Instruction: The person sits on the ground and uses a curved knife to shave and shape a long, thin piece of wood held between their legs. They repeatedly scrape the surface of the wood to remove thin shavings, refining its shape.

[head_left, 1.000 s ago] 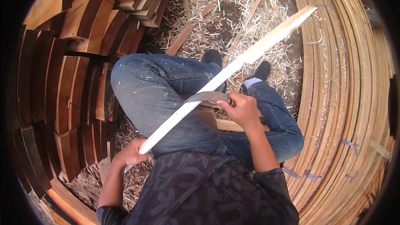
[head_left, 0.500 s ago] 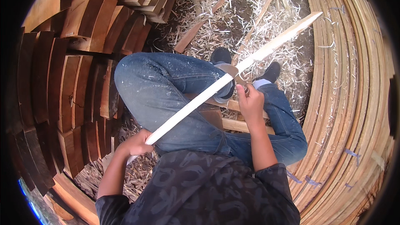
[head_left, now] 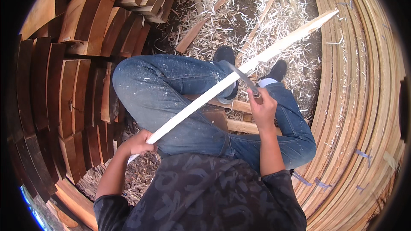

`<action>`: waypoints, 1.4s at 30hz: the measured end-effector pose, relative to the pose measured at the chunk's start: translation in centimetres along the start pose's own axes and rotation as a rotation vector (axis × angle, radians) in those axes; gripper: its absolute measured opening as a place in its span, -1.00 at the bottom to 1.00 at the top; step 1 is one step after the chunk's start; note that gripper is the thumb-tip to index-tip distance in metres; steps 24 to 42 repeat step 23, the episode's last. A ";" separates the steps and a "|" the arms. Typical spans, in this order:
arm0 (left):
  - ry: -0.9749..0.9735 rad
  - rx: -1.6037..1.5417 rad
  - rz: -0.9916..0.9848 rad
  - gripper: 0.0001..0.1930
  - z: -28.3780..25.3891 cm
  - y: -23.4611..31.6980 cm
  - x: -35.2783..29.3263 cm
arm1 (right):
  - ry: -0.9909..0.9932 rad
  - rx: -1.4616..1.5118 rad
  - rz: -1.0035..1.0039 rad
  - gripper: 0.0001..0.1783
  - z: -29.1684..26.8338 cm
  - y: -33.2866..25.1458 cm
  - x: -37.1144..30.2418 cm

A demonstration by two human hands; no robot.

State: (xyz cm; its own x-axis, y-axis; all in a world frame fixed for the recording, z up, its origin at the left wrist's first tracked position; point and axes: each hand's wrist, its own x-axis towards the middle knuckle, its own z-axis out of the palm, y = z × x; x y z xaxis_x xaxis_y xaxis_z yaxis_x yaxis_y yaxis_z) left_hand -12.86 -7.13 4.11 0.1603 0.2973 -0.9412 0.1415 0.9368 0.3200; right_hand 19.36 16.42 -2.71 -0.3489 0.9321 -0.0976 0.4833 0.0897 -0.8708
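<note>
A long pale wooden strip (head_left: pixel 222 84) runs diagonally over my lap, its pointed end up at the upper right. My left hand (head_left: pixel 138 143) grips its lower end beside my left thigh. A curved metal knife (head_left: pixel 242 77) is in my right hand (head_left: pixel 262 110), which is closed on the handle, with the blade resting against the strip near its middle, above my crossed legs. I sit in blue jeans dotted with pale dust.
Stacked brown wooden blocks (head_left: pixel 72 81) curve around my left side. Bundles of long bent strips (head_left: pixel 364 115) lie along my right. Pale shavings (head_left: pixel 222 17) and a few loose sticks cover the ground ahead. A short wooden block (head_left: pixel 239 126) sits under my legs.
My right hand has pushed the knife up along the strip, from near my knee toward the middle. The strip has tilted a little and the view has shifted slightly.
</note>
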 end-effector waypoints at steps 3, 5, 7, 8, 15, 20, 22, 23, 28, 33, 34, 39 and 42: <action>-0.016 -0.040 0.006 -0.89 0.1 -0.3 0.1 | 0.017 0.164 0.113 -0.78 0.0 -0.2 -0.1; -0.021 -0.044 0.013 -0.90 -0.1 -0.3 0.2 | -0.177 0.356 0.242 -0.79 -0.8 -0.9 -0.6; -0.016 -0.060 0.011 -0.90 0.3 -0.1 0.1 | -0.507 0.438 0.297 -0.80 -1.3 -2.1 -0.8; -0.002 -0.049 0.007 -0.90 0.4 0.0 0.1 | -0.674 0.474 0.324 -0.80 -1.5 -2.3 -0.9; -0.015 -0.079 0.057 -0.89 0.1 -0.3 0.2 | -0.619 0.453 0.418 -0.81 -1.4 -0.9 0.6; -0.021 -0.062 0.061 -0.92 0.0 -0.4 0.3 | -0.414 0.529 0.361 -0.81 -1.1 0.3 1.3; -0.046 -0.095 0.083 -0.93 -0.2 -0.9 0.5 | -0.383 0.559 0.410 -0.82 0.2 0.5 0.8; -0.078 -0.116 0.095 -0.93 -0.4 -1.6 0.9 | -0.340 0.581 0.388 -0.82 1.6 0.9 0.0; -0.078 -0.116 0.095 -0.93 -0.4 -1.6 0.9 | -0.340 0.581 0.388 -0.82 1.6 0.9 0.0; -0.078 -0.116 0.095 -0.93 -0.4 -1.6 0.9 | -0.340 0.581 0.388 -0.82 1.6 0.9 0.0; -0.078 -0.116 0.095 -0.93 -0.4 -1.6 0.9 | -0.340 0.581 0.388 -0.82 1.6 0.9 0.0; -0.078 -0.116 0.095 -0.93 -0.4 -1.6 0.9 | -0.340 0.581 0.388 -0.82 1.6 0.9 0.0; -0.078 -0.116 0.095 -0.93 -0.4 -1.6 0.9 | -0.340 0.581 0.388 -0.82 1.6 0.9 0.0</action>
